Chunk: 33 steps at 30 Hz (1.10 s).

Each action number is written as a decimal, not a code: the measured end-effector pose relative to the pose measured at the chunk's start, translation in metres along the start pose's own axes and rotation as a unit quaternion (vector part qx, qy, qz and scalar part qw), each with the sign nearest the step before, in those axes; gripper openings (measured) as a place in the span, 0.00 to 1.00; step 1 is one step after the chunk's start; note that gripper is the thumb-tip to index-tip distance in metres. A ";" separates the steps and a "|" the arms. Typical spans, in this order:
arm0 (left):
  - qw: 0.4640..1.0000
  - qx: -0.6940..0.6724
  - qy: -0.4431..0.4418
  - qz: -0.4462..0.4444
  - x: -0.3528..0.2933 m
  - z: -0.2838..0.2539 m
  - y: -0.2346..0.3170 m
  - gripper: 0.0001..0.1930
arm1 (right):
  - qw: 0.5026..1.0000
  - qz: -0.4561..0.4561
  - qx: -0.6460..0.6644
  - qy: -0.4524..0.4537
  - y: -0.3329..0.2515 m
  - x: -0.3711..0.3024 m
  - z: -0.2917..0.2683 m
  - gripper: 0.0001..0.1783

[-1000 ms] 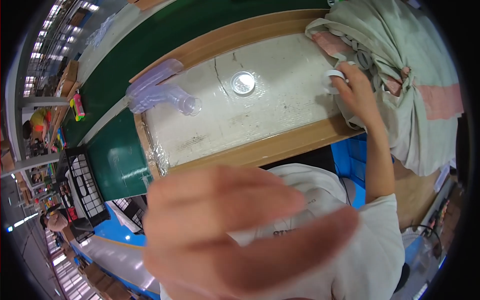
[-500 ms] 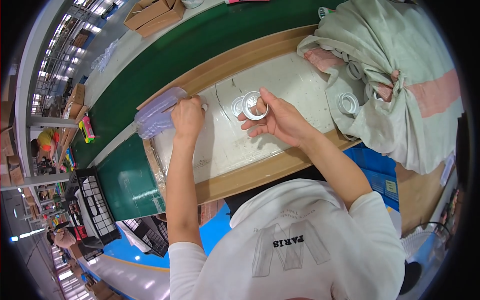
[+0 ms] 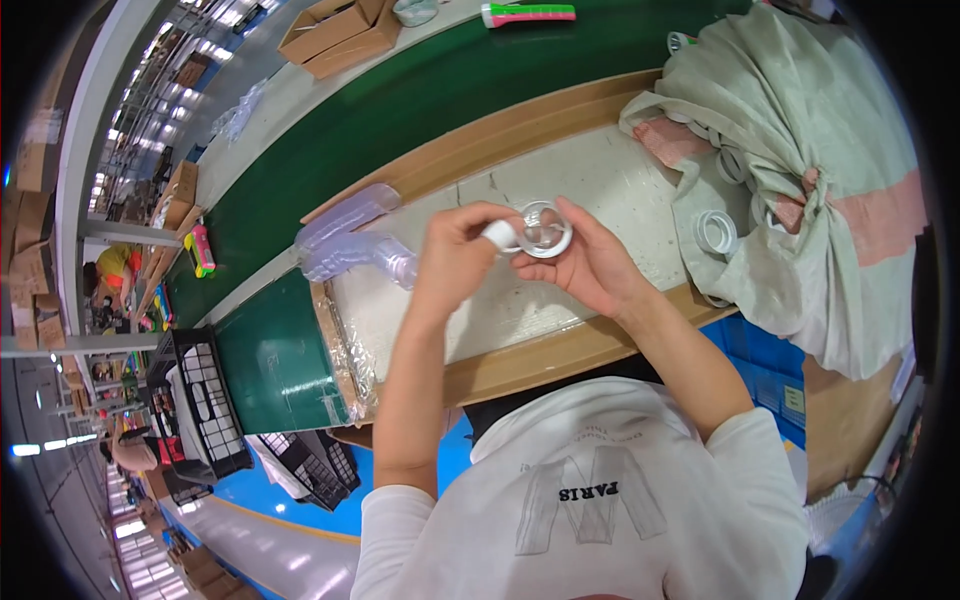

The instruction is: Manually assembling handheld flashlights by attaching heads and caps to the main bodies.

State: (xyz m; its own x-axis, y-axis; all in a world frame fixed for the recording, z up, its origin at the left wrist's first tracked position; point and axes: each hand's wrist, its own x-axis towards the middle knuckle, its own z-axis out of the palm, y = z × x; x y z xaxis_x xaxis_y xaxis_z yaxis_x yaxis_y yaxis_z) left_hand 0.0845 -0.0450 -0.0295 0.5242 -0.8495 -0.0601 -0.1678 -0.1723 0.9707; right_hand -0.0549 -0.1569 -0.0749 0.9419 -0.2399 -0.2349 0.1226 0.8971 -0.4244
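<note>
A person in a white T-shirt works over a shallow white-bottomed tray (image 3: 540, 366) with brown cardboard sides. The right hand (image 3: 602, 268) holds a white ring (image 3: 566, 238) between thumb and fingers, above the tray. The left hand (image 3: 452, 262) has its fingers bunched close at the ring's left side; something small and white shows at the fingertips, but I cannot tell whether it is gripped. Clear, lilac-tinted plastic stacks (image 3: 350, 215) lie at the tray's left end. Right, more white rings (image 3: 731, 240) rest at the mouth of a pale woven sack (image 3: 850, 110).
</note>
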 end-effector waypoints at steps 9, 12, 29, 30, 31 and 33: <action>0.999 -0.034 -0.023 -0.027 0.010 0.017 -0.012 0.04 | 0.999 -0.033 0.005 0.011 -0.001 0.002 -0.009 0.21; 1.000 0.021 -0.001 -0.018 0.011 0.026 -0.008 0.05 | 0.999 -0.040 -0.007 0.014 -0.003 0.005 -0.016 0.21; 0.907 0.149 0.189 0.346 0.001 0.033 -0.041 0.08 | 0.992 -0.092 0.052 0.074 -0.009 0.008 -0.027 0.17; 0.897 0.166 0.186 0.365 0.001 0.036 -0.044 0.09 | 0.990 -0.111 0.055 0.072 -0.011 0.009 -0.035 0.17; 0.893 0.184 0.174 0.374 0.002 0.041 -0.045 0.08 | 0.993 -0.089 0.072 0.016 -0.017 0.008 -0.041 0.17; 0.891 0.197 0.148 0.381 -0.002 0.049 -0.043 0.09 | 0.991 -0.102 0.082 0.042 -0.017 0.012 -0.040 0.17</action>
State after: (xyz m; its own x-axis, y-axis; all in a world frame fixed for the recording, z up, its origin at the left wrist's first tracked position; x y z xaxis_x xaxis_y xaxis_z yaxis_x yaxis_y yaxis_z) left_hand 0.0501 -0.0604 -0.0829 0.3206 -0.6357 0.7022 -0.8187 0.1868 0.5430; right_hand -0.0584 -0.1899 -0.1056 0.8639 -0.4466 -0.2329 0.3636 0.8730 -0.3252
